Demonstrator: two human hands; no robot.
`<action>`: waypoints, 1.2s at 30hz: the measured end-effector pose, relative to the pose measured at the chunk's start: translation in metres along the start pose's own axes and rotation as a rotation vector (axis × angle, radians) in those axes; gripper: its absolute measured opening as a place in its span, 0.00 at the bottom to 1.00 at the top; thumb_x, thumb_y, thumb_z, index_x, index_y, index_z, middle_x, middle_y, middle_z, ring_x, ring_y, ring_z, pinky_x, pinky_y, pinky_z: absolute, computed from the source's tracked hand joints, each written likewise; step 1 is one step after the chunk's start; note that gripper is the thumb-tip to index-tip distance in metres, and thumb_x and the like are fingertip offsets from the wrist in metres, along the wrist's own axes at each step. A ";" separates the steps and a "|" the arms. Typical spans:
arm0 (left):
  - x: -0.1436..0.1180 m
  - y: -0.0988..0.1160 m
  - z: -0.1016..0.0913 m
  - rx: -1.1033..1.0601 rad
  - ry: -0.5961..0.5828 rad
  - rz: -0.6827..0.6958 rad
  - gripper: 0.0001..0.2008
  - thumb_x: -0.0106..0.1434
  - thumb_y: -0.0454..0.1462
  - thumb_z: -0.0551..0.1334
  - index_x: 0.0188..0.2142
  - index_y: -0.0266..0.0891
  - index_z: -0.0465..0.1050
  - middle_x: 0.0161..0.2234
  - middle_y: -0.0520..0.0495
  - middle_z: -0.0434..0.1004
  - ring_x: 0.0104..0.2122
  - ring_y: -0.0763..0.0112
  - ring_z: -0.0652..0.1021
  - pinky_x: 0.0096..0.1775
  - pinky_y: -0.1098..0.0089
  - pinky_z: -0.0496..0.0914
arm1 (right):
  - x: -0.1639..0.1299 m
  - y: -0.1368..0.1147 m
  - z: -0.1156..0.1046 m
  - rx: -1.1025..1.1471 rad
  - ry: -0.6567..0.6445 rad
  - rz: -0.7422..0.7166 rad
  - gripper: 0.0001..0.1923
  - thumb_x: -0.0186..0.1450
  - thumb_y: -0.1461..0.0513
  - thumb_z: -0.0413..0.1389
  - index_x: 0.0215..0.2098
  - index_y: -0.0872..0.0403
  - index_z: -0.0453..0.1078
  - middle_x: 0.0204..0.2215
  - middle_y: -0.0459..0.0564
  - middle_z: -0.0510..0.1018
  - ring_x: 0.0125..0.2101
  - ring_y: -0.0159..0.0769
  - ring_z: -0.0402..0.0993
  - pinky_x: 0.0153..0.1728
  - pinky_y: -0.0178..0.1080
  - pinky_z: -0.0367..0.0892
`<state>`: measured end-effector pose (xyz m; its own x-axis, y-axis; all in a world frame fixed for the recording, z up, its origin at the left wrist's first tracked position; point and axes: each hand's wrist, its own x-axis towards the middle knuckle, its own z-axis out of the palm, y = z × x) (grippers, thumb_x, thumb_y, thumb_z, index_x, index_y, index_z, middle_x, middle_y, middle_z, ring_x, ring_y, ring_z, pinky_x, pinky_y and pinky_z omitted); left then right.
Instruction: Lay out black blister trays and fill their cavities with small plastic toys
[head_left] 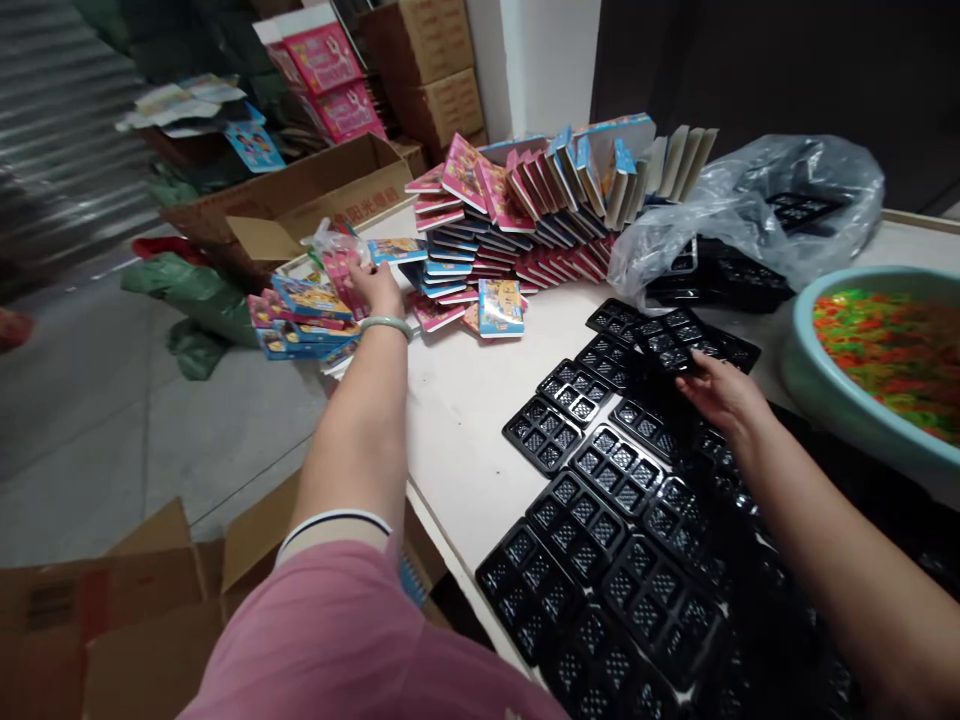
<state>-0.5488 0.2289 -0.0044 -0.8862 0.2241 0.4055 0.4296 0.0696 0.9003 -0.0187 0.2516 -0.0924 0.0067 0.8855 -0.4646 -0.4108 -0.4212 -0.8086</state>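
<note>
My left hand [377, 290], with a pale green bangle on its wrist, reaches to the table's left edge. Its fingers are closed at a pink box [341, 278], beside a small heap of blue and pink picture boxes [311, 297]. My right hand [721, 392] pinches the near edge of a black plastic tray [666, 338] with square compartments. That tray is raised over several similar black trays [616, 468] spread across the white table [450, 430]. The underside of the right fingers is partly hidden.
Stacked pink and blue boxes [517, 215] line the table's back. A clear plastic bag [757, 185] with black trays stands behind my right hand. At right is a light blue basin [806, 340] of orange and green pieces. Open cartons [292, 195] stand on the floor at left.
</note>
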 end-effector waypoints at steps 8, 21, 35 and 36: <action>-0.123 0.077 -0.033 -0.164 -0.597 0.294 0.20 0.55 0.33 0.70 0.47 0.39 0.70 0.51 0.43 0.70 0.57 0.57 0.69 0.61 0.56 0.62 | -0.066 -0.002 0.021 -0.588 -0.192 -0.530 0.12 0.54 0.62 0.64 0.36 0.50 0.70 0.30 0.43 0.75 0.32 0.32 0.72 0.36 0.37 0.71; -0.275 0.111 -0.121 -0.427 -1.680 0.201 0.16 0.60 0.40 0.66 0.48 0.45 0.74 0.49 0.44 0.76 0.47 0.63 0.77 0.48 0.63 0.73 | -0.159 0.002 0.044 -1.031 -0.797 -1.108 0.12 0.66 0.65 0.52 0.47 0.50 0.70 0.45 0.52 0.78 0.46 0.43 0.72 0.50 0.50 0.64; -0.299 0.048 -0.217 -0.111 -1.118 0.379 0.13 0.59 0.39 0.65 0.44 0.44 0.74 0.55 0.38 0.69 0.57 0.55 0.70 0.47 0.57 0.73 | -0.251 0.126 0.084 -0.353 -0.417 -0.368 0.11 0.55 0.53 0.61 0.25 0.50 0.69 0.25 0.43 0.72 0.25 0.31 0.68 0.28 0.36 0.66; -0.300 0.044 -0.223 -0.109 -1.107 0.342 0.12 0.59 0.40 0.65 0.44 0.44 0.74 0.55 0.38 0.70 0.57 0.56 0.70 0.46 0.58 0.73 | -0.254 0.133 0.089 -0.309 -0.434 -0.254 0.13 0.54 0.52 0.62 0.25 0.51 0.68 0.22 0.41 0.71 0.22 0.29 0.66 0.25 0.35 0.65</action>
<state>-0.3028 -0.0523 -0.0506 -0.0680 0.9454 0.3188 0.5518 -0.2306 0.8015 -0.1558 -0.0118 -0.0494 -0.3301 0.9380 -0.1055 -0.1597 -0.1657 -0.9732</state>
